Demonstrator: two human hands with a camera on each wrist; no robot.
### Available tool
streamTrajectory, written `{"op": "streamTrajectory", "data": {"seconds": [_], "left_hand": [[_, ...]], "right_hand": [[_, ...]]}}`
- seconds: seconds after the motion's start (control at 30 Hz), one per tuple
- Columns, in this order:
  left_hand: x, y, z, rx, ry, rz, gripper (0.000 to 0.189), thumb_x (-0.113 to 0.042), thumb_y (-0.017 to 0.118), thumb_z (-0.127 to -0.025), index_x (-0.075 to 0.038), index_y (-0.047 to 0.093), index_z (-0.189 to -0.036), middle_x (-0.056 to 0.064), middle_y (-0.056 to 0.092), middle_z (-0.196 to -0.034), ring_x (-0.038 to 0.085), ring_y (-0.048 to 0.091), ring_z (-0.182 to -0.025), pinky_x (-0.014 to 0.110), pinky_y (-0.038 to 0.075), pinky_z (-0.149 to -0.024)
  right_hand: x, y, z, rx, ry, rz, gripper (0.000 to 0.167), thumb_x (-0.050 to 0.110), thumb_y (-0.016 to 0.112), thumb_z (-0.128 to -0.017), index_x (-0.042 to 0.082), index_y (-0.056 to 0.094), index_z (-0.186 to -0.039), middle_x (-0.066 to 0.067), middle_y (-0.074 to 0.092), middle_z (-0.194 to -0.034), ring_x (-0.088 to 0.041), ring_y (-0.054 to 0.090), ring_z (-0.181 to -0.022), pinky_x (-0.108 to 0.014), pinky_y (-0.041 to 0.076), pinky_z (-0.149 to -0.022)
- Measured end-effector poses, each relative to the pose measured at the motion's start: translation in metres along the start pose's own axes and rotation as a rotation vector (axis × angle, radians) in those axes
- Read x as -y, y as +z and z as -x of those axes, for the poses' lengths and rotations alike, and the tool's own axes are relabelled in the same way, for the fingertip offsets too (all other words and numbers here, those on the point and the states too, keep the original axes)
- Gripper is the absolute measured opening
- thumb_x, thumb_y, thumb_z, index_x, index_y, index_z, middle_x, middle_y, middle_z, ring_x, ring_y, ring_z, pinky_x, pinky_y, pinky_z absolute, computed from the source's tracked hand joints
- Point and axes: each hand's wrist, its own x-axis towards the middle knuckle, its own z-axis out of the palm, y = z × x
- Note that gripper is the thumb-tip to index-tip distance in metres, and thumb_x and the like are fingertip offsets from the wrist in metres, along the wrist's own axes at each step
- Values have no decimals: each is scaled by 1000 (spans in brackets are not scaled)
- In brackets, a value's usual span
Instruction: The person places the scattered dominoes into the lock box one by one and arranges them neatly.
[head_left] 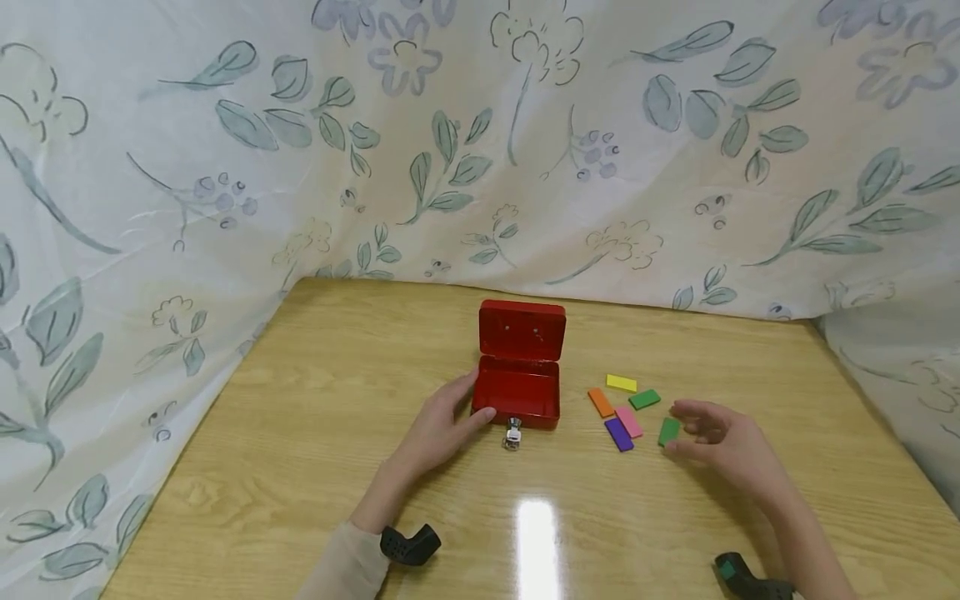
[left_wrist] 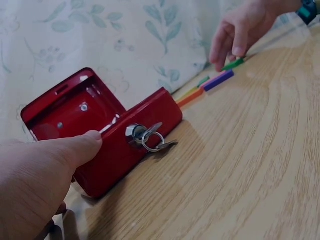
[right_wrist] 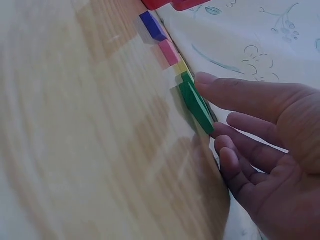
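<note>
Item: red box (head_left: 517, 387), its lid (head_left: 521, 330) raised toward twelve o'clock, keyed lock (head_left: 513, 433) at six.

Item: near green tile (head_left: 669, 432), at half past three from the box. Toward its ten o'clock, in one loose group: yellow tile (head_left: 621, 383), orange tile (head_left: 601, 402), far green tile (head_left: 645, 399), pink tile (head_left: 628, 422), purple tile (head_left: 619, 435).

Handling note: we judge the near green tile best taken squarely by its two ends, pressed lightly, and raised straight so it clears its neighbours; the box wants only gentle steadying.

Left hand (head_left: 438, 427): at the box's eight o'clock, grasping its near corner, thumb on the front rim, fingers along the side wall.

Right hand (head_left: 723, 440): at the near green tile's three o'clock, half spread, thumb and forefinger about the tile's ends; whether they pinch it, we cannot tell.
</note>
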Motion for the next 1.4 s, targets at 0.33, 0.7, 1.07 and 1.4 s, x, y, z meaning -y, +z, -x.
{"op": "streamTrajectory", "data": {"seconds": [0.33, 0.7, 1.07, 1.4], "left_hand": [[-1, 0, -2, -3, 6, -5, 68, -32, 68, -97, -11, 39, -155, 7, 46, -152, 22, 40, -141, 48, 33, -114], [-1, -1, -1, 10, -28, -9, 67, -34, 67, -97, -13, 39, -155, 5, 45, -153, 21, 39, -141, 46, 32, -115], [-2, 0, 1, 13, -61, -22, 71, -39, 66, -97, -13, 37, -156, 6, 43, -155, 22, 37, -142, 46, 32, -115], [-5, 0, 4, 10, -112, -30, 74, -43, 65, -97, -12, 35, -157, 5, 41, -156, 25, 35, -143, 47, 32, -115]], "right_hand": [[-3, -1, -2, 16, 13, 20, 71, 41, 84, -80, 9, 58, -138, -12, 62, -131, -28, 57, -110, -24, 53, -78], [-1, 3, -3, 16, 5, 27, 72, 37, 85, -80, 7, 57, -139, -11, 63, -129, -25, 54, -109, -24, 51, -78], [-2, 2, -2, 2, -3, 22, 70, 36, 85, -81, 6, 58, -137, -11, 64, -128, -25, 54, -110, -21, 50, -80], [-2, 3, -1, 13, 18, 19, 71, 39, 84, -81, 8, 58, -139, -13, 62, -131, -35, 57, -116, -36, 52, -86]]}}
